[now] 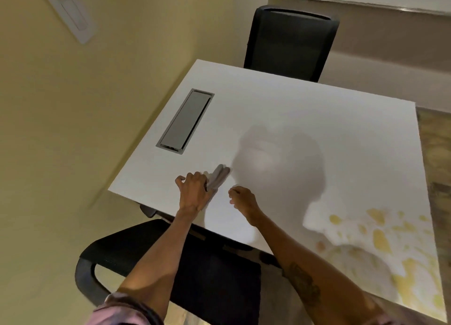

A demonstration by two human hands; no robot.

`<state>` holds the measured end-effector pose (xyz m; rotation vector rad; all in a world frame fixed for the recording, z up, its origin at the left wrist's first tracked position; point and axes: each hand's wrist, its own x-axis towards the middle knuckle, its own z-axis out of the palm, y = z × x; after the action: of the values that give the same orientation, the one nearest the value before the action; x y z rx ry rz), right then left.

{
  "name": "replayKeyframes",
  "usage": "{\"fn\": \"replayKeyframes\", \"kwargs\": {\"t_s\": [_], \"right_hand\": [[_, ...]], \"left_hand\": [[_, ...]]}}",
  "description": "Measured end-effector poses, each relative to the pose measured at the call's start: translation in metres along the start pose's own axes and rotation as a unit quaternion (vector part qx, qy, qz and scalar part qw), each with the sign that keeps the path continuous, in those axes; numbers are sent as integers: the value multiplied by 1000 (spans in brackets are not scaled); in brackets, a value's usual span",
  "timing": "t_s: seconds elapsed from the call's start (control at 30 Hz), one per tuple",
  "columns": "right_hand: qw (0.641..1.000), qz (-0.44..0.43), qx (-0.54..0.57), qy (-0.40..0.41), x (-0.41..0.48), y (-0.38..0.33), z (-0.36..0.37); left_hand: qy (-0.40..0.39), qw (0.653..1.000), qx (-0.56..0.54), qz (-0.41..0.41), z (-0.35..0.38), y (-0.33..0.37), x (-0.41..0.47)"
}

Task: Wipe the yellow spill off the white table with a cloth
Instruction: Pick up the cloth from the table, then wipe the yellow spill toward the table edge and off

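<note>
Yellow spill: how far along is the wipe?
Nothing wiped yet: the yellow spill still spreads over the white table's near right corner. In hand: the left hand grips a folded grey cloth well left of it; the right hand hovers curled, apparently empty. Left: all the wiping.

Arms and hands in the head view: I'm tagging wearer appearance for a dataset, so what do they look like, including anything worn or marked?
Both forearms are bare. The left hand and right hand wear no gloves, and no rings or watch can be made out. A dark tattoo runs along the right forearm. A pink sleeve, pushed up near the elbow, shows on the left arm.
</note>
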<state>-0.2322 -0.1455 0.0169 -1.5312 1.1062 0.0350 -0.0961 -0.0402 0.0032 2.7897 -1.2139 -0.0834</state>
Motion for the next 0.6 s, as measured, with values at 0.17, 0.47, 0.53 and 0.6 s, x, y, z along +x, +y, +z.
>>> {"fn": "replayKeyframes", "kwargs": {"t_s": [0.17,0.47,0.53,0.6], "right_hand": [[991,50,81,90,-16,30,-45],[940,138,121,288,-73,104,-162],[920,161,140,329,-87,125,-186],[898,174,154,375,-103,146,-209]], "left_hand": [[43,994,2,101,3,86,-23],[40,969,-59,235,26,256,-88],[54,958,-74,273,33,288,-105],[84,940,-98,315,40,318,-121]]}}
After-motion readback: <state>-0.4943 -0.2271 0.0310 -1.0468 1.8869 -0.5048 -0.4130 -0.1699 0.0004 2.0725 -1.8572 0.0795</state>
